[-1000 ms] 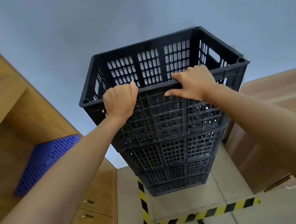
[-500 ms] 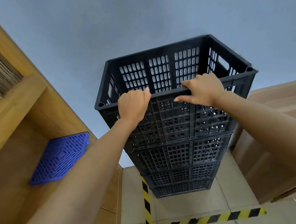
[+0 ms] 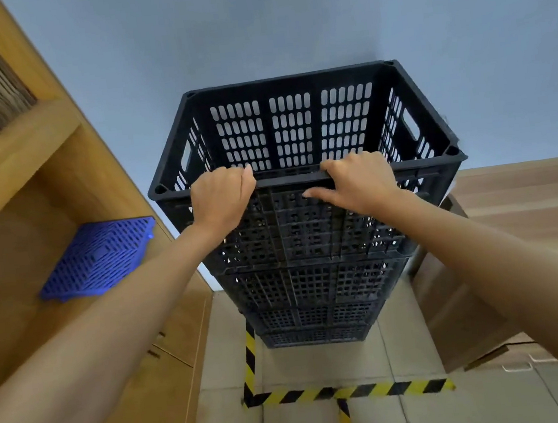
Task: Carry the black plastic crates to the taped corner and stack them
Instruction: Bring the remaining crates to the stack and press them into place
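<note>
A tall stack of black slotted plastic crates (image 3: 313,290) stands against the blue wall inside a corner marked by yellow-and-black tape (image 3: 348,392). The top crate (image 3: 293,130) sits squarely on the stack, open and empty. My left hand (image 3: 222,196) is closed over its near rim, left of centre. My right hand (image 3: 359,182) grips the same rim to the right, fingers hooked over the edge and thumb pointing left along the outer wall.
A wooden shelf unit (image 3: 24,162) with drawers stands on the left; a blue plastic grid panel (image 3: 100,257) lies on its shelf and flat cardboard above. Cardboard boxes (image 3: 502,256) crowd the right of the stack. The floor is tiled.
The top crate has turned from a skewed angle to line up squarely with the stack. Both hands stayed on the near rim while the view tilted down.
</note>
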The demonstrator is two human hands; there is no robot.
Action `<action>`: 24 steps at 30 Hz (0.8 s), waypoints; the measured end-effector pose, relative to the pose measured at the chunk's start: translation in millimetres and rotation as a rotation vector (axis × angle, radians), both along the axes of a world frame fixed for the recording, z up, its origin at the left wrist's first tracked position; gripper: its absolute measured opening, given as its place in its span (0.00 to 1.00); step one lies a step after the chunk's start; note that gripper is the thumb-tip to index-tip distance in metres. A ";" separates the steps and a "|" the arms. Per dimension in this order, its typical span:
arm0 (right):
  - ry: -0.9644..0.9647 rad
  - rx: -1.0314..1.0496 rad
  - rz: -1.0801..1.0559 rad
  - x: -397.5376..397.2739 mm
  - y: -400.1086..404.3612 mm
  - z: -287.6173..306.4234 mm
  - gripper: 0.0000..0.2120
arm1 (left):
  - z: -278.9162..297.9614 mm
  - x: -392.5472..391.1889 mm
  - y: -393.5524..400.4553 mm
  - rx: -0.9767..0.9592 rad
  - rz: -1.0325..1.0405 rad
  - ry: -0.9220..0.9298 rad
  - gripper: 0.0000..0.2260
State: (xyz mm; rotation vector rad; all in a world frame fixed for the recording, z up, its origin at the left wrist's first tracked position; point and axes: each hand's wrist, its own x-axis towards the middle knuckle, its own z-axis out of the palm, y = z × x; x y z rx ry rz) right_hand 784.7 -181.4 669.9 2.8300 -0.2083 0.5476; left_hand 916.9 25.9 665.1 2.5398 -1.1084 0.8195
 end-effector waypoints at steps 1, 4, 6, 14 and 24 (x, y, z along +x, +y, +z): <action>-0.006 0.007 0.007 2.7 -1.3 1.2 0.30 | 2.4 1.6 -1.7 0.015 -0.006 -0.007 0.22; -0.024 0.036 0.013 22.6 -12.5 4.0 0.31 | 11.2 14.7 -13.0 0.124 -0.012 -0.050 0.16; -0.024 0.077 0.001 40.4 -23.2 7.1 0.32 | 17.0 25.2 -24.4 0.318 0.039 -0.016 0.07; 0.091 0.164 -0.055 64.3 -37.2 14.6 0.35 | 18.2 45.7 -37.8 0.425 0.062 -0.055 0.18; 0.003 0.094 -0.014 10.1 -1.1 -1.3 0.30 | 2.9 -4.2 -1.5 0.169 0.054 -0.148 0.25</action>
